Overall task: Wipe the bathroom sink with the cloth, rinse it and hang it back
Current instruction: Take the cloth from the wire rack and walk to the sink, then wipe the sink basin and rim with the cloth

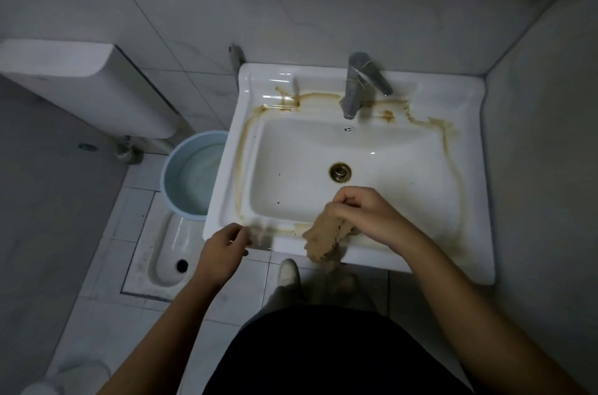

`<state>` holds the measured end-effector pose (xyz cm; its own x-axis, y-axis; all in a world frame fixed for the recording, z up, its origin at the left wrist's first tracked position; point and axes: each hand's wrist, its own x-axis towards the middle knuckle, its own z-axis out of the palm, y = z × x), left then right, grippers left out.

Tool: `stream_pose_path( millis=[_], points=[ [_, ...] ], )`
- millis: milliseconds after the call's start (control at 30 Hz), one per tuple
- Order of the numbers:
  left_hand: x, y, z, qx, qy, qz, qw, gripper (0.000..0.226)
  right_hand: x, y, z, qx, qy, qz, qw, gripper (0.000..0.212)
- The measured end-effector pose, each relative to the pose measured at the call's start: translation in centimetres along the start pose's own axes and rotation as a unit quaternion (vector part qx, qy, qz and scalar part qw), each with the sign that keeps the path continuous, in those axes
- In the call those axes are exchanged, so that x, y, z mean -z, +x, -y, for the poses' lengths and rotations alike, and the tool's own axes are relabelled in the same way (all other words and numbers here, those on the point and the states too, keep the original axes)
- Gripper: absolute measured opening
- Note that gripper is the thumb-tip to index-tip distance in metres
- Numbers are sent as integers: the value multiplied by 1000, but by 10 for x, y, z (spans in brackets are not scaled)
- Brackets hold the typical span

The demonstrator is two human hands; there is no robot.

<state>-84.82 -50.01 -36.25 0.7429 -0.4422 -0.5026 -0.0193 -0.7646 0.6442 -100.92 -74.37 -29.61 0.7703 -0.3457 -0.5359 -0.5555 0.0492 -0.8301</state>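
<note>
A white bathroom sink (466,122) stands against the wall, with brown stains along its rim around the basin. A metal tap (357,84) rises at the back and the drain (340,171) lies in the basin's middle. My right hand (362,211) grips a tan cloth (323,237) over the sink's front edge, and the cloth hangs down past the rim. My left hand (223,252) hovers at the sink's front left corner with loosely curled fingers, holding nothing that I can see.
A light blue bucket (191,174) with water stands on the floor left of the sink. A squat toilet pan (168,252) is set in the tiled floor at left, under a white cistern (84,80). Walls close in behind and to the right.
</note>
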Motion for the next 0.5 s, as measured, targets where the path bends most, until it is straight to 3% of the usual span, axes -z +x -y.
stream_pose_path(
  millis=[500],
  points=[
    [56, 114, -1, -112, 168, -111, 973, 36, -29, 73, 31, 76, -66, -106, 989, 14]
  ],
)
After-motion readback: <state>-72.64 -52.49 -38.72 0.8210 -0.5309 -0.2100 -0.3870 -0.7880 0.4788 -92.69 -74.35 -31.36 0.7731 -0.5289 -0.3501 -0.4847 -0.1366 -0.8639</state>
